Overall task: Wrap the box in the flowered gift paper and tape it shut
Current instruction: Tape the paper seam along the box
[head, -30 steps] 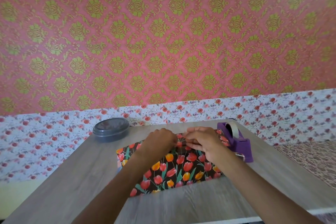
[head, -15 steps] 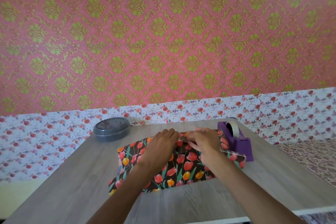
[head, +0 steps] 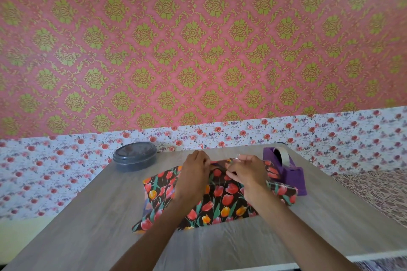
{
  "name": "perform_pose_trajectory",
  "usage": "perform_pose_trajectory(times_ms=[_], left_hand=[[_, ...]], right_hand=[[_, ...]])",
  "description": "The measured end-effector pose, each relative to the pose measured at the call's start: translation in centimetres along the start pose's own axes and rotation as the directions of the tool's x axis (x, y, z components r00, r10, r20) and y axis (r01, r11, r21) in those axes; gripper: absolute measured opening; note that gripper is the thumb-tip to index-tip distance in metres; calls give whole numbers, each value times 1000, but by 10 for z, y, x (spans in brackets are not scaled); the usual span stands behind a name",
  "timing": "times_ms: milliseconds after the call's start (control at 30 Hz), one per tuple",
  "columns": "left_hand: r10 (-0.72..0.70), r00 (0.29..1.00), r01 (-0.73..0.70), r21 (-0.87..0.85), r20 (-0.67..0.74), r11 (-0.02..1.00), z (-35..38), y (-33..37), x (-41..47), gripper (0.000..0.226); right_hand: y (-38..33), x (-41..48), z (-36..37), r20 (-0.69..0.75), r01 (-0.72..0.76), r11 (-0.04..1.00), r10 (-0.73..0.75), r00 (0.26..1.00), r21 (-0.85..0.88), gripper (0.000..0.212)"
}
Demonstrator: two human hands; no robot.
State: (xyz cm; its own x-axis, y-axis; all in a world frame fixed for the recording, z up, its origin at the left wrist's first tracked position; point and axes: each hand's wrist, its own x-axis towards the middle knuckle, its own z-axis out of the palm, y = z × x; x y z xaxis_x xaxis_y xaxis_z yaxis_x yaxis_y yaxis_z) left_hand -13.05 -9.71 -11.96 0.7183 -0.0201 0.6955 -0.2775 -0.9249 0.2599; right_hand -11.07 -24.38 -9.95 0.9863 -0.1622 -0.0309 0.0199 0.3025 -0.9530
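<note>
Setting: A grey wood-grain table (head: 88,215) is seen from above, backed by a pink wall (head: 198,39) patterned in green, with a white flowered band (head: 44,171) below it.

Gift paper: Black gift paper (head: 220,200) printed with red and orange tulips is laid in the middle of the table and folded up over a raised shape.

Box: The box is hidden under the paper; only its bulk is suggested by the folds.

Left hand: The left hand (head: 193,174) is placed on the far part of the paper, fingers curled down onto the fold. The fingertips are hidden behind the knuckles.

Right hand: The right hand (head: 244,171) is set just beside the left, with the thumb and bent fingers closed on a pinch of paper at the same far fold.

Paper and hands: The 2 hands are nearly touching over the far middle of the parcel. Most of the paper is spread nearer the viewer, under and between the 2 forearms. 1 loose flap is stretched out to the right and 1 corner is splayed on the table at the near left.

Tape dispenser: A purple tape dispenser (head: 288,171) with a pale roll is stood at the right, touched by the right flap.

Container: A round grey lidded container (head: 134,156) is placed at the far left, apart from the paper.
</note>
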Motion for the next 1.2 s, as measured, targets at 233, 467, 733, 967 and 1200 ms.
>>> perform_pose_trajectory(times_ms=[233,467,733,967,1200], left_hand=[[79,996,-83,115,39,990,3,-3,-2,11],[196,976,-208,145,91,967,5,-7,-4,15],[175,970,-187,54,169,981,-7,-5,1,22],[157,945,-206,149,287,967,-22,1,-1,30],[110,981,-137,167,159,976,-18,5,-18,39]], right_hand=[[7,0,0,-43,44,998,-41,998,53,39],[12,-2,2,-90,154,988,-154,984,-8,58],[14,-3,6,-19,293,931,-304,952,-219,54],[12,1,-2,-48,170,983,-173,984,-65,30],[-12,-6,-5,48,97,979,-89,995,-182,10]])
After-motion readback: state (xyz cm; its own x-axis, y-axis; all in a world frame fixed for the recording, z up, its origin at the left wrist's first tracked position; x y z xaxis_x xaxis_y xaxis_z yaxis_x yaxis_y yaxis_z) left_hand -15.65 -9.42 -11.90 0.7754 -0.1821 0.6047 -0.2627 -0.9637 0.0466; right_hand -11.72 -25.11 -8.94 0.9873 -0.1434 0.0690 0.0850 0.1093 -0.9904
